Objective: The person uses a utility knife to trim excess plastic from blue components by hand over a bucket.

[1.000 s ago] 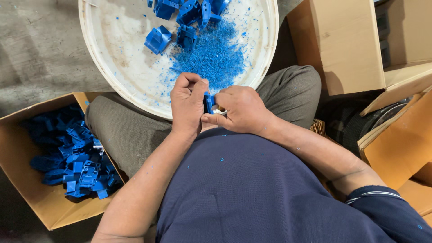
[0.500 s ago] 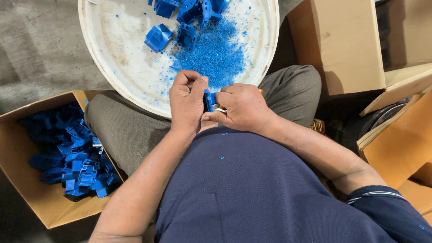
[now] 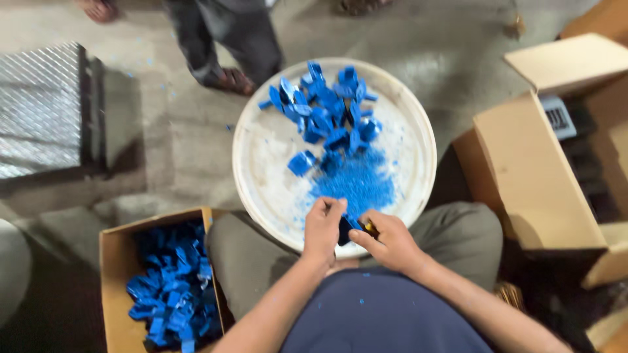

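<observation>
My left hand (image 3: 323, 229) and my right hand (image 3: 386, 240) meet over the near rim of a round white tray (image 3: 261, 170), both pinching one small blue plastic part (image 3: 350, 223). A small yellowish tool tip shows at my right fingers. On the tray lies a heap of blue plastic parts (image 3: 327, 108) at the far side, and a patch of blue shavings (image 3: 356, 183) just beyond my hands. I sit with my knees either side of the tray.
An open cardboard box (image 3: 114, 261) at my left knee holds several blue parts (image 3: 171, 294). More cardboard boxes (image 3: 536, 170) stand at the right. Another person's legs (image 3: 222, 39) stand beyond the tray. A metal tread plate (image 3: 39, 108) lies at the far left.
The camera has tilted up, so the whole tray, the floor and the standing person now show. My hands stay together on the blue part.
</observation>
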